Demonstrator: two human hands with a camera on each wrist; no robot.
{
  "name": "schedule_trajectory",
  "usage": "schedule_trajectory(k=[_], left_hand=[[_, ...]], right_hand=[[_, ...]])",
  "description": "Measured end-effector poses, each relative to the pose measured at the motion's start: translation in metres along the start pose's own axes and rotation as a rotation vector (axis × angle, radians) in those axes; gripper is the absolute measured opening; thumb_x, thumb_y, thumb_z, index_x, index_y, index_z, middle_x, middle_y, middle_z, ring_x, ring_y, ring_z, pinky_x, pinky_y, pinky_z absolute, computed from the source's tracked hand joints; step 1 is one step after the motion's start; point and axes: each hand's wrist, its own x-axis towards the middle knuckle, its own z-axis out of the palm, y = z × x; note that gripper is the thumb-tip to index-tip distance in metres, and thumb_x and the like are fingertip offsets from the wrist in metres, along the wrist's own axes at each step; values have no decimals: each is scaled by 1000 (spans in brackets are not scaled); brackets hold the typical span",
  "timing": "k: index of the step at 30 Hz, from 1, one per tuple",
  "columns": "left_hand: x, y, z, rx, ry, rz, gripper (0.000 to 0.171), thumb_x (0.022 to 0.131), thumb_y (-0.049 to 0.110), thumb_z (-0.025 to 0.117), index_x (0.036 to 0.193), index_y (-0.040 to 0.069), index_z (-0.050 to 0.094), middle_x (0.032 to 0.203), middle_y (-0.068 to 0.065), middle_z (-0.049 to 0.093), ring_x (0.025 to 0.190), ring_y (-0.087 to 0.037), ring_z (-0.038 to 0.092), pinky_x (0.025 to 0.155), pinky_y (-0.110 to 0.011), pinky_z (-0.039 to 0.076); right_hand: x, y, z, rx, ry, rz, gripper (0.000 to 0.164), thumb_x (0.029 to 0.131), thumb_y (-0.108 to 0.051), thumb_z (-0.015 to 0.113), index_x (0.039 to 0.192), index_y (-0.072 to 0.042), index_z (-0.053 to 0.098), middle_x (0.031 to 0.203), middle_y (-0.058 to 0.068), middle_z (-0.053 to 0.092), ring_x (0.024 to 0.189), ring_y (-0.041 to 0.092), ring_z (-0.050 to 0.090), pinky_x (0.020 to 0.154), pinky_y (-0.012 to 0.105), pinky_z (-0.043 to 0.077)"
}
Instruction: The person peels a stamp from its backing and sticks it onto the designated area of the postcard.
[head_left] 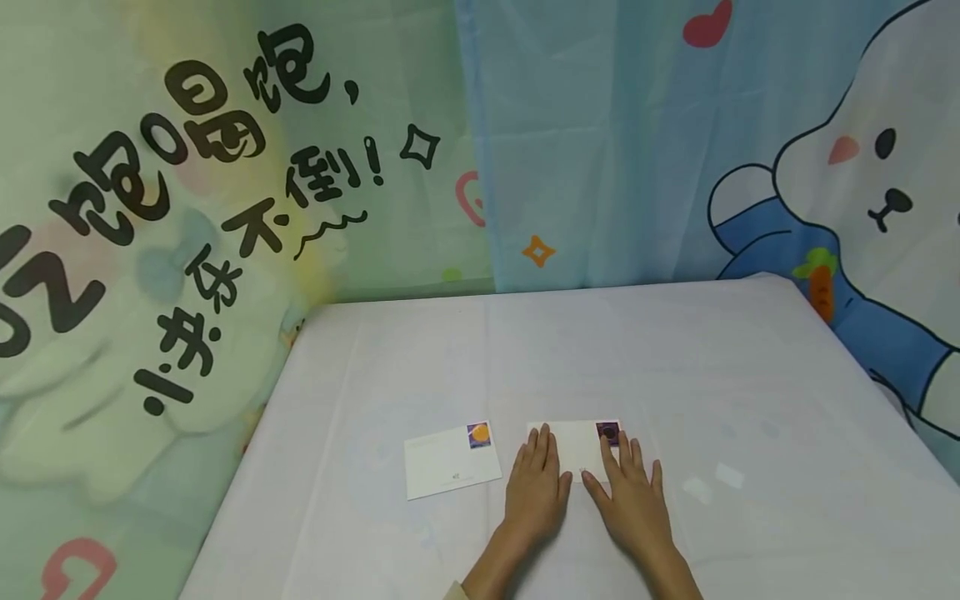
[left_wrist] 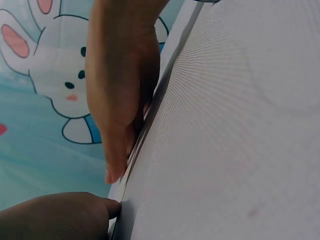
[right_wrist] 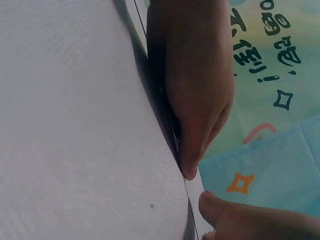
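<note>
A white postcard-like card (head_left: 577, 442) lies flat on the table under both hands, a dark stamp (head_left: 608, 431) in its upper right corner. My left hand (head_left: 534, 487) rests over the card's left end, fingers straight and side by side, hiding that end. On the other side, my right hand (head_left: 636, 504) lies with fingers spread, its index fingertip at the stamp and its thumb near the lower edge. To the left, apart from both hands, sits a second white card (head_left: 442, 467), slightly turned, bearing a purple and orange stamp (head_left: 478, 435). Both wrist views show the hands low against the tabletop.
A white cloth covers the table (head_left: 390, 358). Behind it hangs a printed curtain (head_left: 555, 150) with a cartoon rabbit on the right and dark lettering on the left. Two pale light patches (head_left: 729, 476) show on the cloth right of the hands.
</note>
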Motion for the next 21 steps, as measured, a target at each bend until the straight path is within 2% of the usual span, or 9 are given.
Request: schedule_trajectory(k=[5,10,16,18,20,21], left_hand=[[0,-1,0,-1,1,3,55,95,33,49,136,-2,40,145,-13,33,134,-26,27,106,-38,27],[4,-4,1,2,0,-17,55,94,33,50,136,-2,40,146,-12,33,134,-25,27,106,-37,26],[9,-7,-5,-86,-92,-36,54,94,29,51,139,3,38,146,-12,32,135,-25,27,106,-38,26],[13,-7,-10,-135,-69,-53,50,91,27,55,135,6,45,142,-12,38,132,-26,33,104,-38,30],[18,-7,-20,-196,13,-93,41,88,23,59,127,8,55,134,-11,48,125,-25,43,98,-37,38],[20,-7,-27,-230,77,-118,35,87,21,61,120,10,60,128,-10,54,118,-24,50,92,-35,43]], right_hand=[[1,-4,-3,-30,-21,28,64,93,-41,49,138,3,35,145,29,19,132,47,15,101,65,6],[12,-9,-9,-67,-36,19,62,90,-37,56,134,5,41,141,30,26,130,48,22,97,69,12],[22,-7,-14,-101,20,10,52,83,-28,65,124,3,54,129,31,44,117,48,40,87,66,32],[25,-5,-16,-82,46,25,47,83,-25,65,119,4,57,123,31,48,112,48,44,82,63,36],[28,-4,-19,-44,104,67,40,82,-21,66,113,5,61,116,30,54,105,47,49,78,59,39],[28,-4,-22,-24,144,94,36,83,-20,65,109,4,63,112,29,56,101,46,51,76,56,40]])
